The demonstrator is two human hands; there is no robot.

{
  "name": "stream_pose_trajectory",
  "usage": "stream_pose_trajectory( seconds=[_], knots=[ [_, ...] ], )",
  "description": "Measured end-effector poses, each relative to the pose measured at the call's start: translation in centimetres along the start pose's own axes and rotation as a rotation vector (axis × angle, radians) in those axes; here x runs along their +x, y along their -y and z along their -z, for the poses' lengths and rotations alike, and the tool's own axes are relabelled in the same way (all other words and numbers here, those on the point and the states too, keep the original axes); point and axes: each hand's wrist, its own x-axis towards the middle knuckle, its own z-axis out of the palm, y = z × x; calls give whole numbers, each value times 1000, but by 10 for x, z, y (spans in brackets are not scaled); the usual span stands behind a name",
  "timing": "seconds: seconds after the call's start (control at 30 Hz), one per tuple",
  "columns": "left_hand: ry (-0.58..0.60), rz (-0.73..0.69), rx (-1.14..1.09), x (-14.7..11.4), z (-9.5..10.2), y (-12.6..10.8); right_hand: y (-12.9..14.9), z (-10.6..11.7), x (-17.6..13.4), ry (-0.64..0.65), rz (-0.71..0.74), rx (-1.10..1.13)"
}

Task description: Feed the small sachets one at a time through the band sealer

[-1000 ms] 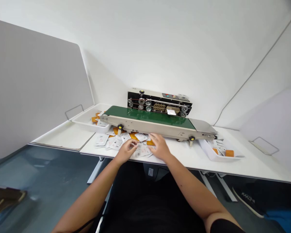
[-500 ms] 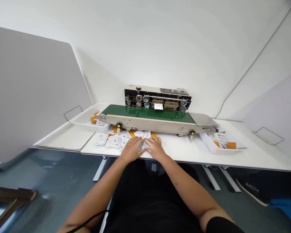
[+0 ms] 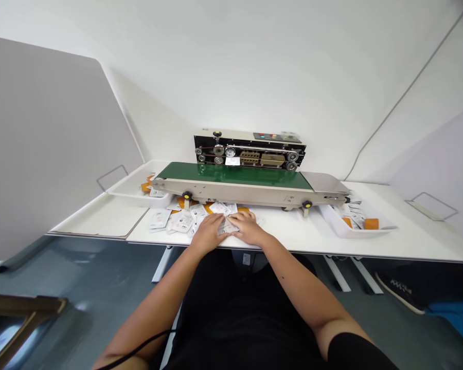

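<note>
While left hand point(image 3: 208, 232) and right hand point(image 3: 247, 227) cover packets point(image 3: 225, 226) near table edge point(image 3: 355, 254), grip's unclear.

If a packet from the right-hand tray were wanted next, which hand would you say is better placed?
Probably the right hand: it is nearer the right-hand tray, and the left hand would have to cross past it.

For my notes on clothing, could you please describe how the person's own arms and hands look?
The left hand and right hand are ungloved. A short black sleeve shows on the right arm; a thin black cord passes across the left arm.
</note>
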Motion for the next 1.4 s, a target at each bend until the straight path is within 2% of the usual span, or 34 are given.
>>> stream_pose_trajectory(
  seconds=[0.1, 0.3, 0.53, 0.63, 0.87, 1.0, 1.1, 1.27, 1.4],
  knots=[
    [-34, 19, -19, 0, 1, -1, -1, -5, -1, -74, -14, 24],
    [-71, 59, -71, 1, 5, 4, -3, -7, -6, -187, 81, 58],
    [17, 25, -14, 3, 1, 5, -3, -6, -2, -31, 20, 80],
    [15, 30, -19, 2, 1, 4, -2, -6, 0, -15, -10, 89],
    [-87, 66, -109, 1, 7, 6, -2, -5, -8, -188, 68, 87],
    [-78, 30, -151, 1, 10, 5, -2, -1, -12, -245, 101, 116],
    [-89, 54, -142, 0, 9, 5, -2, 1, -13, -266, 107, 133],
    [-128, 149, -84, 1, 5, 5, -5, -1, -15, -401, 86, 269],
    [-95, 177, -117, 1, 6, 7, -7, -3, -16, -473, 38, 409]
  ],
)
